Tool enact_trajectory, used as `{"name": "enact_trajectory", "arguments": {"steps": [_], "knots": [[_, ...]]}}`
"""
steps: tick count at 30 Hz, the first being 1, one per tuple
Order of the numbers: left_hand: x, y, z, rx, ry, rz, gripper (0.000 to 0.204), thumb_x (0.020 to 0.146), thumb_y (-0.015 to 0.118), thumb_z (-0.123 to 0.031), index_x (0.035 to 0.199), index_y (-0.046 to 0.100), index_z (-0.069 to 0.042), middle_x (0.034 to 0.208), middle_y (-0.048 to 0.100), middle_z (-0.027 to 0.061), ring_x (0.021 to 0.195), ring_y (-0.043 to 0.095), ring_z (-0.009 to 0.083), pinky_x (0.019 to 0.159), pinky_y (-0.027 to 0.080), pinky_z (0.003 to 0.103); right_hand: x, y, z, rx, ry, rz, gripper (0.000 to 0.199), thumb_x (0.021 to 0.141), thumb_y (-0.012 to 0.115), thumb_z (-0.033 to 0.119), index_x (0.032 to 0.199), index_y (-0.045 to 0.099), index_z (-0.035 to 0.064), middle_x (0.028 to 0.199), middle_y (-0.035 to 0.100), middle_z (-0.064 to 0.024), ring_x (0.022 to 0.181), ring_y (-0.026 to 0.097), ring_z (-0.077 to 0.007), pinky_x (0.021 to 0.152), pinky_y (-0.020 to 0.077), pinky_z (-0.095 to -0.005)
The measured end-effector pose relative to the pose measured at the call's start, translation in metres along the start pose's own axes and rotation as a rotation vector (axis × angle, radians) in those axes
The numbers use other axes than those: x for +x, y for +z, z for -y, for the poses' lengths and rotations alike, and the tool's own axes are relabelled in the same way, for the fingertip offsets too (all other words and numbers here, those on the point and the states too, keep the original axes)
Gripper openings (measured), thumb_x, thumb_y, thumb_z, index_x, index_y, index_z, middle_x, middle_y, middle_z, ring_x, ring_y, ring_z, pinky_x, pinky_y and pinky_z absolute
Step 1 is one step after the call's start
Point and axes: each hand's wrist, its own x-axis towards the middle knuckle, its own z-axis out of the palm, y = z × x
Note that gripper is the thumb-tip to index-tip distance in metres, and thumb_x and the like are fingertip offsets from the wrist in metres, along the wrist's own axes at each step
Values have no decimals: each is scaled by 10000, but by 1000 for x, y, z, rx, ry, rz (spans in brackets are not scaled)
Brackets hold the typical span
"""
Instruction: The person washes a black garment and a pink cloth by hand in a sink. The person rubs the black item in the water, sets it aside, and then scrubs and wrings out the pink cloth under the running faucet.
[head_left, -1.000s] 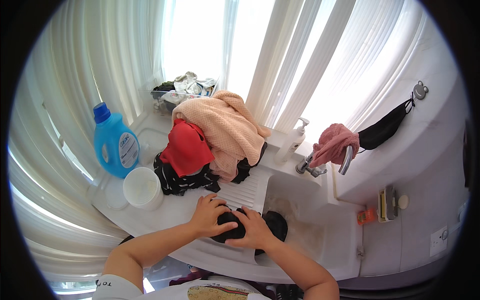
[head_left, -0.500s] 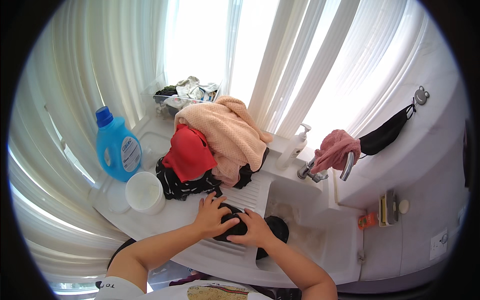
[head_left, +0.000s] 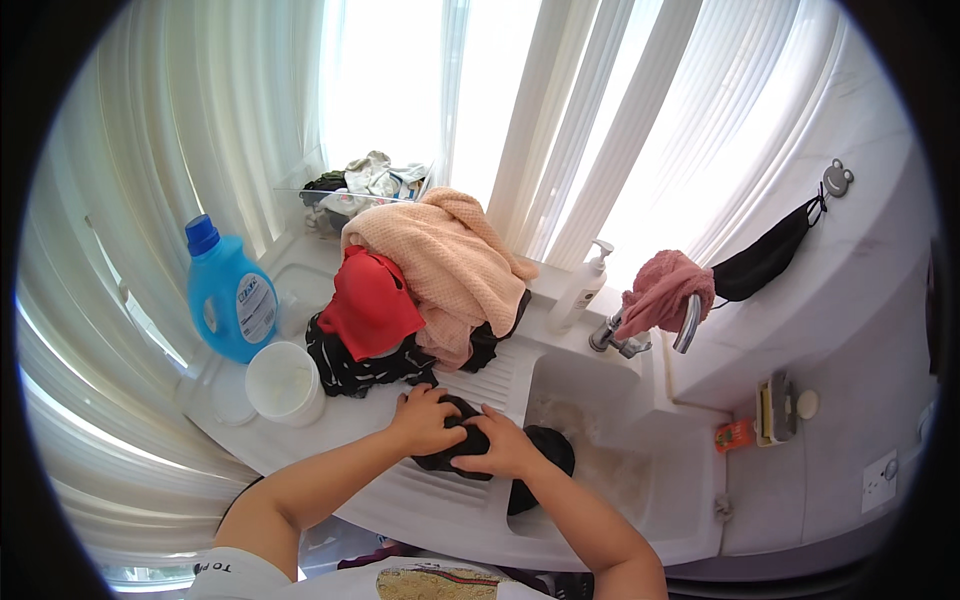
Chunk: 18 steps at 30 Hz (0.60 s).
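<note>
Both of my hands are closed on a bunched black cloth [head_left: 440,463] lying on the ridged washboard [head_left: 492,374] beside the sink basin. My left hand [head_left: 424,420] grips its far left part with curled fingers. From the right, my right hand [head_left: 502,446] clasps the cloth, its fingertips facing the left hand. More black fabric [head_left: 552,455] hangs over the basin's left edge under my right wrist; whether it is the same piece I cannot tell. Cloudy, foamy water covers the bottom of the white sink [head_left: 640,400].
Beyond my hands lies a heap with a peach towel [head_left: 450,250], a red garment [head_left: 370,305] and black patterned cloth [head_left: 345,370]. A blue detergent bottle [head_left: 232,295] and white tub [head_left: 285,385] stand left. A pink cloth [head_left: 665,290] drapes the faucet [head_left: 688,325], near a pump bottle [head_left: 580,290].
My left fingers have gone from spread to curled around the cloth. The black cloth is bunched more tightly between my hands. The whole view has shifted slightly.
</note>
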Motion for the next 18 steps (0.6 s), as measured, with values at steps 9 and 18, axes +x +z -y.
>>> {"name": "enact_trajectory", "arguments": {"steps": [9,18], "knots": [[0,12,-12,-235,48,-232,248,781,658,-308,823,597,-71,805,589,101,881,545,309,793,388,453,5,29,-13,-106,-305,-556,534,619,784,404,1035,621,110,1097,605,-106,1031,584,-311,895,392,-505],[-63,-22,-42,43,296,-1,709,691,693,-693,1077,670,-99,1250,547,170,1243,411,433,960,285,686,-77,22,24,-415,-233,-182,797,624,778,554,1264,564,130,1388,473,-162,1319,417,-355,1040,287,-659]]}}
